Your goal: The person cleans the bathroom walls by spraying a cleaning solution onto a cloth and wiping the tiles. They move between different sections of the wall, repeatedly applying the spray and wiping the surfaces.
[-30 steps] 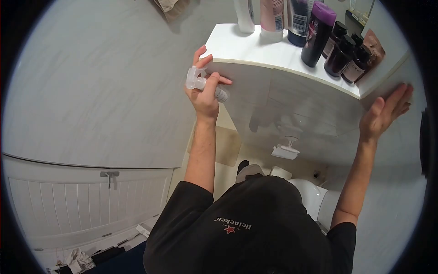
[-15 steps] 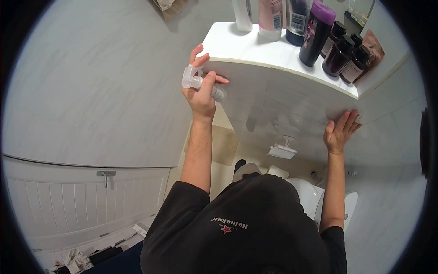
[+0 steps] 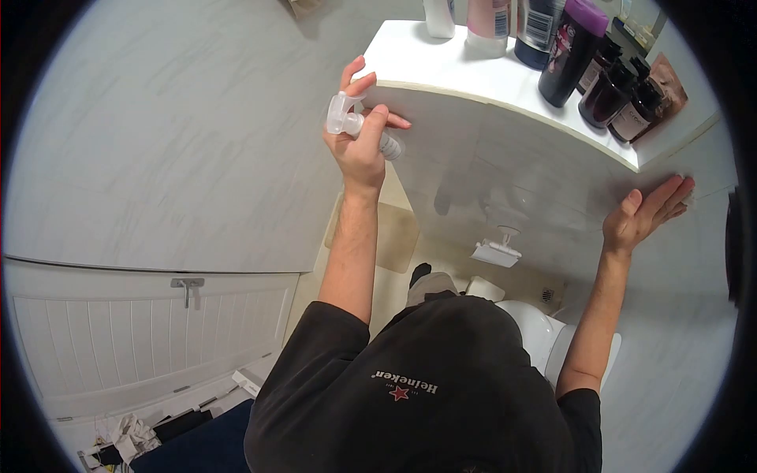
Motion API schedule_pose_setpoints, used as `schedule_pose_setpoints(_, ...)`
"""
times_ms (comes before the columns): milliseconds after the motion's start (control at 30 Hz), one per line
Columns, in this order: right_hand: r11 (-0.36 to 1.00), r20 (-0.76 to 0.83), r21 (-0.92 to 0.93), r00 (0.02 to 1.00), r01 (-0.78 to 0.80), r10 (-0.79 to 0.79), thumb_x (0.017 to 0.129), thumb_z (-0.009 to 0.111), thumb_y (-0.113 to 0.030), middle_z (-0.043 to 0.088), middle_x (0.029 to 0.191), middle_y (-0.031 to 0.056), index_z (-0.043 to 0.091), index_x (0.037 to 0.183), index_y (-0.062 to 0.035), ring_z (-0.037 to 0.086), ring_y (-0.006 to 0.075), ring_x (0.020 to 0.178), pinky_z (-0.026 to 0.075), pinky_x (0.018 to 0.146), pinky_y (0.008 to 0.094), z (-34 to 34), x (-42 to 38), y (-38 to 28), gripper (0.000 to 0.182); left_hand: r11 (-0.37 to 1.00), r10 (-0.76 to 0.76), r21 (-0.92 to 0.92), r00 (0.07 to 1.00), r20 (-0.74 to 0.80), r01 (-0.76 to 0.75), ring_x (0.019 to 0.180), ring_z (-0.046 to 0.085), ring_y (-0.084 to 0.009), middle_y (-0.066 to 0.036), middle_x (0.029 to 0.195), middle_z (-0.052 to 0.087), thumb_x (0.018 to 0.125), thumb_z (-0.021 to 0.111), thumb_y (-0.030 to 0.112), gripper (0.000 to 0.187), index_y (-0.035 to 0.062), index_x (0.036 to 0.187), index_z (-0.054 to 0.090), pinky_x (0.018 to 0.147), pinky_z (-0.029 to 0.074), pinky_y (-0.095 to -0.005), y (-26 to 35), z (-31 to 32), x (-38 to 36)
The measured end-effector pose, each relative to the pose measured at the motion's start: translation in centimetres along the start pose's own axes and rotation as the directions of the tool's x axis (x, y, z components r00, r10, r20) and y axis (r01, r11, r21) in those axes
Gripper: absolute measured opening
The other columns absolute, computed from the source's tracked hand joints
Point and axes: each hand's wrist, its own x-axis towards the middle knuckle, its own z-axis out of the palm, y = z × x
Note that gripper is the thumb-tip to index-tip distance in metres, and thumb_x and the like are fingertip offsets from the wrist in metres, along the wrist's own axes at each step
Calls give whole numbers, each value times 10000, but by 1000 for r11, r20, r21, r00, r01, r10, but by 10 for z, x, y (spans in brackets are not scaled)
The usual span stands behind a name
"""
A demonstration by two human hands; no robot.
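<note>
My left hand (image 3: pixel 364 150) is wrapped round a clear spray bottle (image 3: pixel 344 116) beside the left end of the white shelf (image 3: pixel 505 88), with a finger or two near the shelf's edge. Below and beyond the shelf's right corner, my right hand (image 3: pixel 643 217) presses against the wall (image 3: pixel 670 260). Something small and whitish (image 3: pixel 689 200) shows at its fingertips, most of it hidden under the fingers; it looks like a wipe or cloth.
On the shelf stand a purple-capped bottle (image 3: pixel 569 59), a pink bottle (image 3: pixel 486 27), a white bottle (image 3: pixel 439 17) and several dark bottles (image 3: pixel 607 93). Lower down are a paper holder (image 3: pixel 497 251), a toilet (image 3: pixel 530 327) and a white door (image 3: pixel 142 335).
My right hand has moved right along the wall with the whitish thing at its fingertips. The view has shifted a little; my left hand keeps hold of the spray bottle.
</note>
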Motion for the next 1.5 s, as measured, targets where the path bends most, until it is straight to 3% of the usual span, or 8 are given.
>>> schedule_pose_setpoints(233, 999, 18, -36, 1000, 3, -2, 1014, 378, -411, 136, 1649, 195, 184, 1580, -25, 78, 331, 1540, -64, 1208, 519, 4, -14, 11, 712, 995, 83, -46, 996, -12, -83, 895, 683, -246, -230, 1472, 422, 831, 532, -82, 377, -80, 1202, 601, 618, 632, -316, -11, -5, 0)
schedule_pose_setpoints(367, 990, -82, -124, 994, 61, -71, 997, 375, -416, 208, 1629, 211, 247, 1565, -22, 138, 341, 1532, -21, 1211, 550, 19, -17, 21, 703, 990, 124, 65, 991, 42, -127, 1060, 646, -266, -236, 1455, 457, 848, 555, -28, 375, -84, 1212, 627, 681, 612, -313, -17, -10, 0)
schedule_pose_setpoints(433, 991, -63, -131, 997, 30, -38, 980, 383, -399, 245, 1616, 213, 279, 1547, 0, 148, 345, 1529, -13, 1210, 573, 21, -22, 22, 701, 991, 110, 78, 994, 18, -111, 1061, 665, -248, -210, 1486, 454, 866, 557, 23, 376, -71, 1220, 637, 875, 562, -359, -20, -10, -2)
schedule_pose_setpoints(533, 988, -51, -153, 999, 3, -11, 957, 408, -436, 311, 1592, 196, 379, 1507, -34, 289, 423, 1445, 59, 1201, 592, 21, -23, 20, 682, 1000, 25, 7, 997, 67, -25, 943, 677, -228, -212, 1493, 441, 886, 530, 12, 399, -82, 1268, 595, 841, 568, -340, -11, -6, -1)
schedule_pose_setpoints(733, 981, -97, -196, 995, 7, -27, 940, 413, -459, 399, 1548, 127, 491, 1432, -87, 450, 399, 1277, 155, 1182, 577, 20, -19, 13, 622, 999, 28, 14, 997, 66, -29, 801, 659, -208, -224, 1506, 400, 916, 511, 24, 402, -62, 1305, 565, 766, 574, -308, -12, -11, 0)
schedule_pose_setpoints(1267, 982, -109, -191, 994, -18, -3, 938, 398, -446, 442, 1511, 88, 507, 1421, -118, 497, 356, 1204, 146, 1195, 555, 17, -19, 13, 594, 997, 60, 38, 993, 106, -64, 890, 652, -201, -217, 1511, 382, 920, 511, 30, 396, -36, 1303, 586, 747, 578, -301, -9, -7, -1)
schedule_pose_setpoints(1333, 973, -59, -226, 997, 36, -50, 964, 360, -441, 391, 1549, 160, 477, 1436, -48, 411, 385, 1334, 97, 1221, 535, 15, -19, 14, 625, 998, 56, 22, 993, 108, -59, 911, 655, -206, -213, 1509, 380, 914, 513, 30, 401, -38, 1301, 588, 756, 579, -304, -9, -8, -1)
schedule_pose_setpoints(1500, 975, -51, -220, 997, 37, -50, 964, 360, -443, 390, 1550, 161, 477, 1434, -47, 410, 392, 1332, 98, 1219, 539, 15, -20, 14, 625, 998, 32, 55, 996, 79, -36, 837, 646, -210, -178, 1498, 422, 920, 515, 44, 409, -55, 1316, 553, 769, 551, -310, -7, -5, -3)
